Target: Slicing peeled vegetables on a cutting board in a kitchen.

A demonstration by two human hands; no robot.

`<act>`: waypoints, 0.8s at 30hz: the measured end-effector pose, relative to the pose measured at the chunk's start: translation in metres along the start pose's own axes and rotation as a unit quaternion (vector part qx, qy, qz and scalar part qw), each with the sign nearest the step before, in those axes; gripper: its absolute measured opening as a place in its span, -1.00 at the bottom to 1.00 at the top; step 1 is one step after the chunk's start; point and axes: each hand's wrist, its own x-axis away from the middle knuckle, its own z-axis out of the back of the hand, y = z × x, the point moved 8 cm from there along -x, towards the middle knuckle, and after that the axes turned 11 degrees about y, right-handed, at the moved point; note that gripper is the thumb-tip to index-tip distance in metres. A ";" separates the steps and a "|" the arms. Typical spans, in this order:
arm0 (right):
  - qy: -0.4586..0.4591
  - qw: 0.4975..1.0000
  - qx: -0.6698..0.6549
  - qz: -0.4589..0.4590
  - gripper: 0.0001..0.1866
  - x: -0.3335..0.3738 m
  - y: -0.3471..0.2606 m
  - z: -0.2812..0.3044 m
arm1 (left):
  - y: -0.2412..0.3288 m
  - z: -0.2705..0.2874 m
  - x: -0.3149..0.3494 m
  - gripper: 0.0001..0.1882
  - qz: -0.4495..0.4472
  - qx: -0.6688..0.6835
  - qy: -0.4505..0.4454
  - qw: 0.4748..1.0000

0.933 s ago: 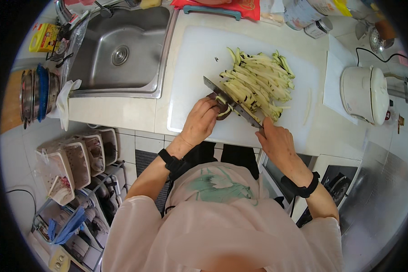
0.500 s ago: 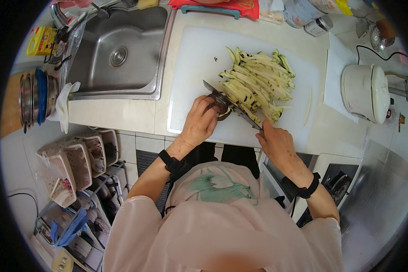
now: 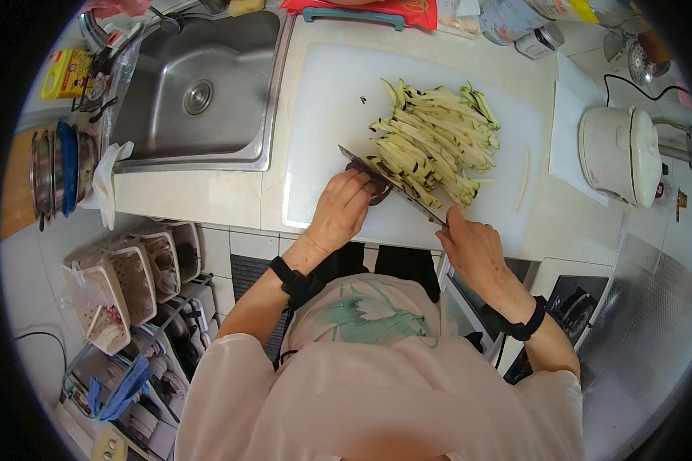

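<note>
My right hand (image 3: 474, 244) is closed round the handle of a kitchen knife (image 3: 407, 196), whose blade points up and to the left across the white cutting board (image 3: 327, 84). Under the blade lies a dark purple piece of eggplant (image 3: 378, 192). The fingers of my left hand (image 3: 341, 206) are curled and pressed on that piece, close beside the blade. Just beyond the knife spreads a heap of pale eggplant strips (image 3: 442, 127) with dark skin edges. One lone strip (image 3: 523, 180) lies apart at the right.
A steel sink (image 3: 265, 146) is set into the counter on the left. At the right stand a white lidded pot (image 3: 611, 157) and a sheet of white paper (image 3: 569, 138). Jars (image 3: 538, 42) and a red bag (image 3: 419, 14) line the back. Pans (image 3: 46, 173) hang at far left.
The knife has shifted slightly left and toward me, covering the eggplant piece at a changed place. My left hand has barely moved and stays on the piece.
</note>
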 end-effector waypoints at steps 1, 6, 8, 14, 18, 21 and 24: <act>-0.016 1.000 0.016 -0.006 -0.80 0.001 0.002 -0.002 | 0.000 -0.002 0.000 -0.63 -0.004 0.004 -0.010 1.000; -0.042 0.997 0.067 -0.016 -0.83 -0.004 -0.007 0.002 | -0.005 -0.005 0.000 -0.64 0.004 0.016 -0.017 1.000; -0.062 0.995 0.081 -0.022 -0.84 -0.006 -0.010 -0.001 | -0.006 -0.005 0.000 -0.65 0.013 0.025 -0.022 0.999; -0.004 0.998 0.066 -0.008 -0.86 -0.026 -0.022 -0.027 | -0.008 -0.003 -0.003 -0.70 0.031 0.051 -0.033 0.998; 0.024 0.998 0.050 -0.022 -0.86 -0.032 -0.010 -0.040 | -0.010 0.007 -0.011 -0.73 0.057 0.035 0.039 0.997; 0.003 0.999 0.038 -0.027 -0.86 -0.028 -0.016 -0.033 | -0.010 0.006 -0.007 -0.73 0.061 0.024 0.039 0.997; -0.033 0.998 0.041 -0.044 -0.84 -0.023 -0.014 -0.015 | -0.011 0.008 -0.005 -0.74 0.074 0.018 0.055 0.996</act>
